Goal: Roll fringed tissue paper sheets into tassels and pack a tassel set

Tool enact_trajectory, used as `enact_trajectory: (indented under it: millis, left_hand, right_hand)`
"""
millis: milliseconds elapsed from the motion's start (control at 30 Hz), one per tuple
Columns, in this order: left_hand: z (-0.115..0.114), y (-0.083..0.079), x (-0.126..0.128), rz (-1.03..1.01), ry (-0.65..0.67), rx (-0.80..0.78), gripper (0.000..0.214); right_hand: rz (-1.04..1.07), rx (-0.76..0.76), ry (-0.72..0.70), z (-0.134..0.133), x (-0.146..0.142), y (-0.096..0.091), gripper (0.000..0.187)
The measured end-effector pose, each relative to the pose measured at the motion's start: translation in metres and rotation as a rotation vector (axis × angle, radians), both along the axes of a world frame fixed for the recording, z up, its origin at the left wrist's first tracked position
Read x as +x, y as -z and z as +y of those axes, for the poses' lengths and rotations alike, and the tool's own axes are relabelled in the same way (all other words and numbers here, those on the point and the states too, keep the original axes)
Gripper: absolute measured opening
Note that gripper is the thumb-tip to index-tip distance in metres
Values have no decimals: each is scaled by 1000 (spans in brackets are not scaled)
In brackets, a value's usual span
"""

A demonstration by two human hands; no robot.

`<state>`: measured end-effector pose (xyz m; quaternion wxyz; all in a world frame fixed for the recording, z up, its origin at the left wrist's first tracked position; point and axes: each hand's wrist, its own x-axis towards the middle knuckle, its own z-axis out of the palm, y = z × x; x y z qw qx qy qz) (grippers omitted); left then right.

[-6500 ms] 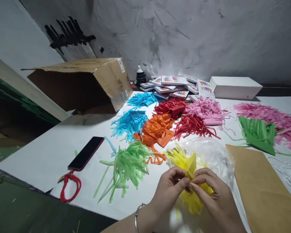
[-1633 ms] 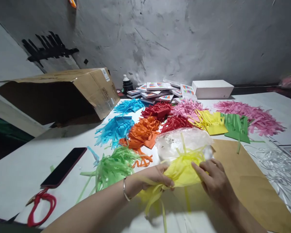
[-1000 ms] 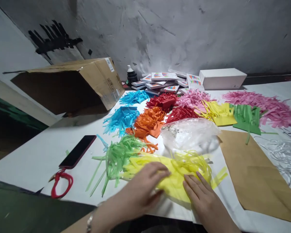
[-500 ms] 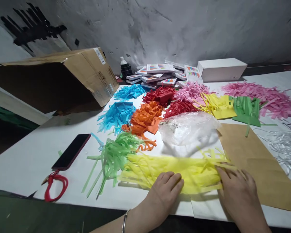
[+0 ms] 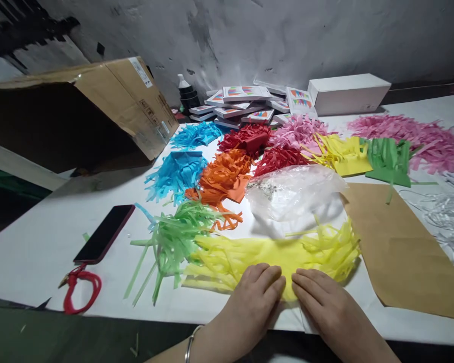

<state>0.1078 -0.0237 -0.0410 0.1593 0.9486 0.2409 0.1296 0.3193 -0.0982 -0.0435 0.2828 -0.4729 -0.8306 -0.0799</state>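
Observation:
A sheet of yellow tissue paper with fringed ends (image 5: 249, 252) lies spread across the front of the table. My left hand (image 5: 255, 297) holds its near edge close to the middle, fingers together on top and thumb hidden. Just to the right, my right hand (image 5: 321, 297) grips the same near edge, its fingers also pressed together. The two hands almost meet over the unfringed middle band. Beside the yellow paper's left end sits a light green tissue tassel (image 5: 177, 237), with several loose strips trailing towards the table edge.
Behind are orange (image 5: 227, 174), blue (image 5: 179, 171) and red (image 5: 245, 138) tassels and a clear plastic bag (image 5: 295, 189). Brown paper (image 5: 404, 252) lies right. A phone (image 5: 104, 234) with a red strap and an open cardboard box (image 5: 124, 101) stand left. Flat printed boxes (image 5: 245, 94) are piled behind.
My right hand has moved left from the paper's right fringe to its middle, beside my left hand. The right fringe now lies loose and spread. The view has shifted slightly.

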Motion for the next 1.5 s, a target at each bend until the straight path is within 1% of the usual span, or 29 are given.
enact_trajectory:
  millis: [67,133,233,300,433,633,733,833,900,1033,1100,1200,1400,1500]
  left_hand:
    - [3,-5,-9,-16,13,-85,30]
    - [6,-9,-18,-29,12,-161,28]
    - [8,-13,-26,-52,-6,-228,28]
    - [8,-13,-27,-59,-19,-248,28]
    - [8,-13,-24,-84,-49,-283,21]
    - [9,-14,-24,-138,-90,-342,22]
    - [9,-15,-21,-117,-98,-333,17]
    - [7,-17,-16,-66,-99,-285,24]
    - [6,-17,-12,-25,-91,-233,24]
    - [6,-16,-8,1,-74,-149,14]
    - [6,-16,-8,-16,-77,-130,17]
    - [6,-16,-8,-35,-82,-127,20]
    - [7,-17,-10,-33,-70,-170,21]
    - [8,-18,-10,-17,-66,-176,21]
  right_hand:
    - [66,-34,3,0,3,13,25]
    - [110,-109,1,-4,10,19,22]
    - [162,-216,1,-9,17,15,23]
    - [191,-256,1,-9,18,11,23]
    - [233,-283,1,-7,17,9,21]
    - [300,-320,30,-5,18,9,17]
    - [314,-365,43,-4,16,8,16]
    - [322,-382,56,-4,15,7,15]
    - [322,-366,57,-5,14,6,15]
    - [306,-301,59,-4,12,3,15]
    - [307,-271,60,-3,11,3,14]
    - [323,-280,68,-2,9,4,16]
    - [330,-311,91,0,7,1,16]
    - [318,-305,75,1,6,-1,16]
